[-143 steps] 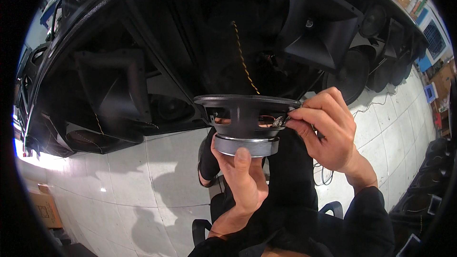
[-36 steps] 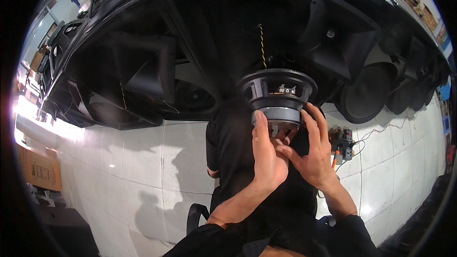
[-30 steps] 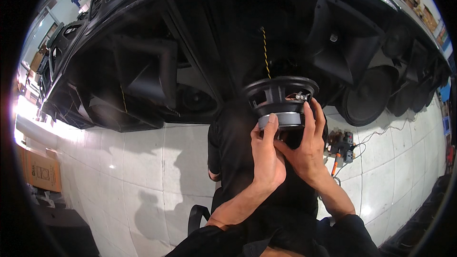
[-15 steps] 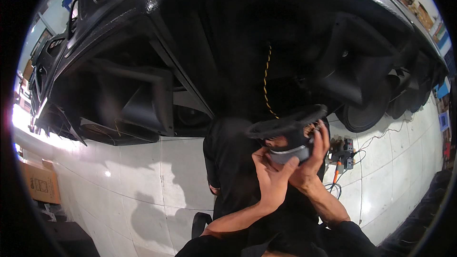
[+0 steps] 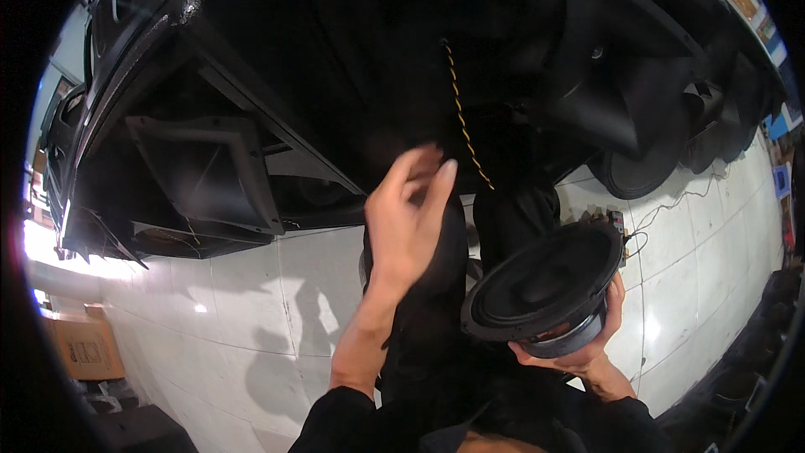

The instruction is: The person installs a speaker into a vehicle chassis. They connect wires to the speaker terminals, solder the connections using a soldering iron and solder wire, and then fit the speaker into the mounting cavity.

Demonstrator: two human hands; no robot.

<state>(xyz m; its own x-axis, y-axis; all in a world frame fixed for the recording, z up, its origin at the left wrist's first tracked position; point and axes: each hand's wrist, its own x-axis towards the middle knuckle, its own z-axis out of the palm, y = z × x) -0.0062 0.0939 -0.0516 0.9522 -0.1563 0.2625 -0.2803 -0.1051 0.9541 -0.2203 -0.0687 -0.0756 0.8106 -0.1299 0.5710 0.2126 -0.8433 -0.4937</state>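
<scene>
Hands apart. The right hand (image 5: 597, 351) grips the speaker (image 5: 545, 281) by its magnet (image 5: 572, 339), tilted cone-up, low on the person's right; the left hand (image 5: 407, 211), fingers parted, appears empty near the wire (image 5: 462, 120). Grip best confined to the magnet.

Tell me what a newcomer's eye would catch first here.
Probably the round black speaker driver, tilted cone-up in the right hand at lower right. Next, the yellow-and-black twisted wire at upper centre, with the empty left hand left of its lower end.
</scene>
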